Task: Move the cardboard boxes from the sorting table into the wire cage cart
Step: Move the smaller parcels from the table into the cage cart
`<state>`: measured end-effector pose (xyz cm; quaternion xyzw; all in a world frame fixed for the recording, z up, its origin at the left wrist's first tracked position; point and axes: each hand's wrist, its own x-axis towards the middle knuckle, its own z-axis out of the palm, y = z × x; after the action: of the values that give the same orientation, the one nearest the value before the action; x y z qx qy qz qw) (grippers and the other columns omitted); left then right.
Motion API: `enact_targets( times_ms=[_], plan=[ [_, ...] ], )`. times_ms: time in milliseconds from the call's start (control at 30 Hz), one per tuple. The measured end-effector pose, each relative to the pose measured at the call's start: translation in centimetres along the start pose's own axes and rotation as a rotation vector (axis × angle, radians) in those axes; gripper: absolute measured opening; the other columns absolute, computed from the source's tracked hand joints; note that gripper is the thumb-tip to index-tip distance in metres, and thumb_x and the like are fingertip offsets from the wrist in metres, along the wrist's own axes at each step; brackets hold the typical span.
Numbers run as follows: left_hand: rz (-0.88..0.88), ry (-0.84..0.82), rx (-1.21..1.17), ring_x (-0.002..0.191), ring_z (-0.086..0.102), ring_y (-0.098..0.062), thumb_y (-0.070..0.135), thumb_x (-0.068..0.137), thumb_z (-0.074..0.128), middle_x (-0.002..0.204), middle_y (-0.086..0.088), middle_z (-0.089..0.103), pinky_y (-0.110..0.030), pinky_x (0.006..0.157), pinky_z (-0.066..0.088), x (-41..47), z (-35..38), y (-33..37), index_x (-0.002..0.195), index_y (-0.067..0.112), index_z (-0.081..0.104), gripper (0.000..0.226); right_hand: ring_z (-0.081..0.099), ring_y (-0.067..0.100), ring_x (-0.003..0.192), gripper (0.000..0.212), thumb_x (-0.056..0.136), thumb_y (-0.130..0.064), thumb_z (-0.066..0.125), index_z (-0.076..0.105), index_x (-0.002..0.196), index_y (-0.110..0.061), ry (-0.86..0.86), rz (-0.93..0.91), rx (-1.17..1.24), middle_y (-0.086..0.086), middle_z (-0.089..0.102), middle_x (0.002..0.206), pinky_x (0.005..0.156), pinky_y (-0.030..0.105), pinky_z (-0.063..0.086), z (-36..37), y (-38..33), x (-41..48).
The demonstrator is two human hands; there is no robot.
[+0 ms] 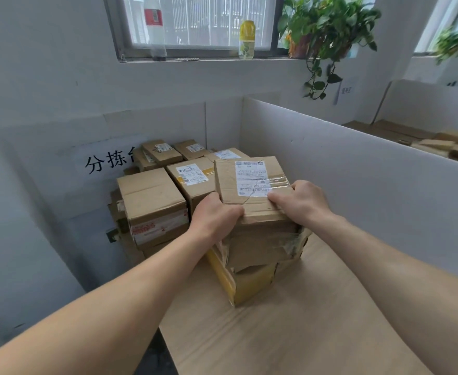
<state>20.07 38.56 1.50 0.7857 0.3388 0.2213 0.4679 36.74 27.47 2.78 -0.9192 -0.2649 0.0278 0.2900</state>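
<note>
A worn cardboard box (233, 182) with a white shipping label sits on top of a yellow-sided box (252, 285) on the cardboard-covered sorting table (290, 334). My left hand (215, 215) grips its near left corner, thumb on top. My right hand (300, 200) grips its near right corner, fingers curled over the top edge. Behind it stand several more taped cardboard boxes (152, 201), stacked toward the back left corner. The wire cage cart is not in view.
White partition boards (357, 169) wall the table on the back and right. A sign with black characters (106, 162) hangs at the left. Bottles (246, 39) and a trailing plant (328, 31) stand on the window sill. More flattened cardboard (438, 144) lies beyond the right partition.
</note>
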Motion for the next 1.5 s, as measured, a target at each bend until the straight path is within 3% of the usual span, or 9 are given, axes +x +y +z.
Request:
enact_targets(
  times_ms=[133,200,267,333,533,733,1067,1267,1500],
  plan=[
    [0.025,0.003,-0.015,0.113,0.062,-0.017,0.027,0.086,0.069,0.124,0.004,0.069,-0.023,0.081,0.047,-4.3,-2.9,-1.3,0.124,0.017,0.065,0.04,0.06,0.026,0.09,0.042,0.075,-0.063,0.067,0.062,0.084,-0.022,0.022,-0.056,0.013,0.0,0.069,0.096,0.072,0.033,0.041,0.0,-1.5,-5.3],
    [0.026,-0.002,-0.008,0.11,0.062,-0.017,0.028,0.084,0.07,0.121,0.005,0.069,-0.027,0.085,0.05,-6.7,-4.5,-2.2,0.119,0.02,0.066,0.036,0.06,0.024,0.092,0.045,0.076,-0.064,0.066,0.064,0.088,-0.021,0.014,-0.058,0.014,-0.002,0.069,0.096,0.073,0.033,0.042,0.3,-2.2,-8.3],
    [0.043,-0.021,-0.012,0.104,0.062,-0.014,0.029,0.084,0.071,0.111,0.01,0.068,-0.025,0.08,0.05,-9.3,-6.3,-3.4,0.103,0.032,0.062,0.022,0.061,0.024,0.096,0.045,0.076,-0.063,0.066,0.066,0.092,-0.021,-0.005,-0.059,0.029,-0.003,0.069,0.098,0.077,0.034,0.045,1.0,-2.8,-11.5],
    [0.045,-0.036,-0.025,0.1,0.062,-0.01,0.03,0.084,0.072,0.102,0.016,0.065,-0.022,0.074,0.049,-12.0,-7.7,-4.6,0.097,0.038,0.056,0.021,0.062,0.023,0.098,0.049,0.075,-0.063,0.067,0.069,0.099,-0.02,-0.024,-0.058,0.061,-0.003,0.071,0.103,0.081,0.034,0.049,1.8,-3.2,-14.5],
    [-0.059,-0.019,-0.005,0.093,0.06,-0.007,0.033,0.082,0.072,0.102,0.014,0.063,-0.021,0.068,0.046,-18.5,-10.6,-9.4,0.108,0.029,0.057,0.03,0.063,0.026,0.107,0.055,0.078,-0.061,0.069,0.069,0.109,-0.016,-0.089,-0.05,0.047,0.003,0.071,0.116,0.085,0.033,0.048,5.4,-4.3,-22.1],
    [-0.215,-0.028,-0.005,0.096,0.061,-0.012,0.028,0.081,0.07,0.111,0.006,0.065,-0.024,0.069,0.047,-23.2,-10.7,-14.2,0.119,0.019,0.056,0.042,0.063,0.024,0.097,0.049,0.075,-0.058,0.067,0.068,0.104,-0.018,-0.226,0.004,0.028,0.001,0.071,0.108,0.076,0.033,0.047,9.4,-3.4,-26.8],
    [-0.4,-0.05,-0.025,0.097,0.061,-0.011,0.024,0.074,0.073,0.107,0.01,0.064,-0.029,0.081,0.054,-25.1,-5.1,-18.8,0.118,0.021,0.054,0.048,0.061,0.019,0.09,0.041,0.074,-0.055,0.069,0.063,0.101,-0.025,-0.38,0.055,-0.002,-0.007,0.068,0.1,0.071,0.033,0.046,14.8,2.3,-26.1],
    [-0.486,-0.079,-0.01,0.092,0.061,-0.009,0.018,0.072,0.072,0.102,0.01,0.063,-0.021,0.065,0.046,-23.2,-1.2,-19.7,0.116,0.021,0.054,0.047,0.062,0.019,0.093,0.039,0.072,-0.051,0.07,0.062,0.103,-0.027,-0.449,0.068,-0.003,-0.009,0.068,0.098,0.073,0.033,0.047,16.3,5.8,-23.4],
    [-0.511,-0.074,0.081,0.089,0.06,-0.001,0.021,0.073,0.072,0.099,0.017,0.063,-0.016,0.065,0.044,-21.5,0.6,-21.0,0.115,0.028,0.054,0.046,0.063,0.012,0.097,0.035,0.073,-0.046,0.076,0.061,0.101,-0.032,-0.595,0.071,0.044,-0.017,0.067,0.098,0.076,0.029,0.047,18.3,8.7,-22.0]
  ],
)
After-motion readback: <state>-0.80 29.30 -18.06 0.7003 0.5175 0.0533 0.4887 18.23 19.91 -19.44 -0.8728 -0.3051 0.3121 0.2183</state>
